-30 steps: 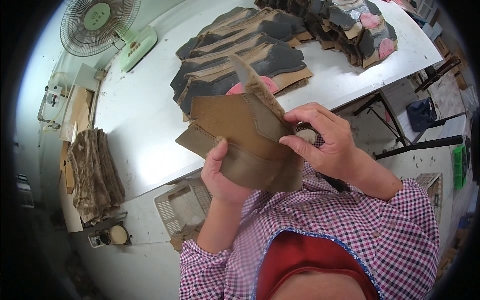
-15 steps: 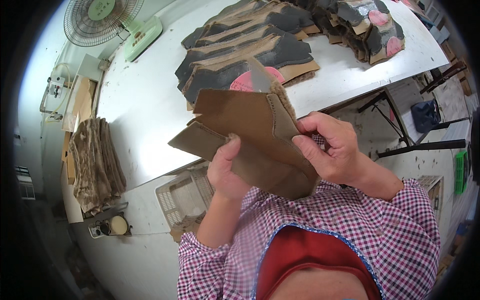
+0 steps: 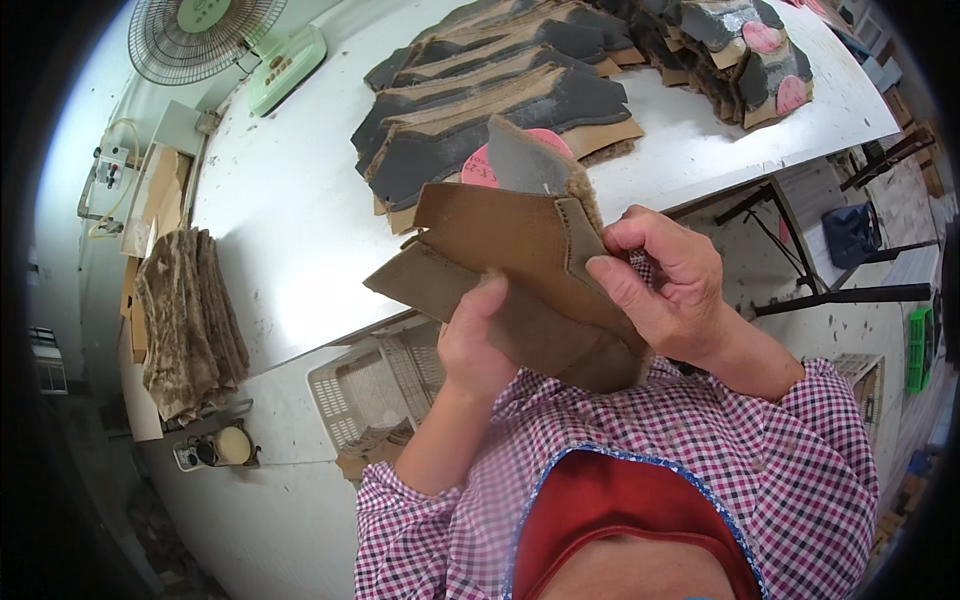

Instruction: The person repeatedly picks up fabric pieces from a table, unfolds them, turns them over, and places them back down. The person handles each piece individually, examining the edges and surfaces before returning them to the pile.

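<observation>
Both hands hold up a brown boot upper (image 3: pixel 490 225) in front of my chest, with stitched seams and a strip of fleece along its upper right edge. My left hand (image 3: pixel 474 350) grips its lower left part, thumb on top, the other fingers hidden beneath. At the right edge, beside the stitched seam, my right hand (image 3: pixel 685 285) pinches it between thumb and forefinger. A grey flap with a fleece rim (image 3: pixel 530 165) sticks up past the upper's far end. Behind it lies a pink paper tag (image 3: pixel 480 170), partly covered.
On the white table (image 3: pixel 290 220) lie rows of dark grey and tan cut pieces (image 3: pixel 500 105), plus another pile with pink tags (image 3: pixel 740 60). A green fan (image 3: pixel 285 70) stands far left. Brown fleece pieces (image 3: pixel 190 330) hang over the left edge. Below is a plastic basket (image 3: pixel 335 400).
The boot upper has shifted a little to the right with my left hand. Its grey flap now shows more fully past the far end. My right hand keeps its pinch.
</observation>
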Demonstrator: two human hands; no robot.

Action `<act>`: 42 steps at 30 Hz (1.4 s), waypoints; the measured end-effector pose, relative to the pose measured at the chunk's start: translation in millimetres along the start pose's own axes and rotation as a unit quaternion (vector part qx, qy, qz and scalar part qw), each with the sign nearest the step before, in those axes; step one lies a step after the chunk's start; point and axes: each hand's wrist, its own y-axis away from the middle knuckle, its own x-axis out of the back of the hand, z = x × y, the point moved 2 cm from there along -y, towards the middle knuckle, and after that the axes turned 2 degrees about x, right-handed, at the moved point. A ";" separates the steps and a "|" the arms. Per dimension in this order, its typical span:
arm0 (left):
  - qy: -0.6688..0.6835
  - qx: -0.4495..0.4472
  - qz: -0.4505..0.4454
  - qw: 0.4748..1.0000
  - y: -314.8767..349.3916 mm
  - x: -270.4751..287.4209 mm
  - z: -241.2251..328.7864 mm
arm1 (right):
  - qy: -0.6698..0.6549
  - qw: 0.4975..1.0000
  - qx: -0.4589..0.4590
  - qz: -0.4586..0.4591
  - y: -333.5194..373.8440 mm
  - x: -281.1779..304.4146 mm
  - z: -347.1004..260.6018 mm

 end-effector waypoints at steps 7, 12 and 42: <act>-0.053 0.020 0.019 0.998 2.1 3.7 -5.5 | 0.045 0.998 0.044 0.004 -4.5 2.1 -2.6; -0.051 0.035 0.022 0.998 0.6 -2.9 -7.9 | 0.035 0.998 0.040 0.020 -7.9 -0.4 0.8; -0.335 -0.038 0.041 0.940 -12.0 8.0 -14.5 | -0.264 0.904 -0.163 0.295 -69.2 2.0 41.4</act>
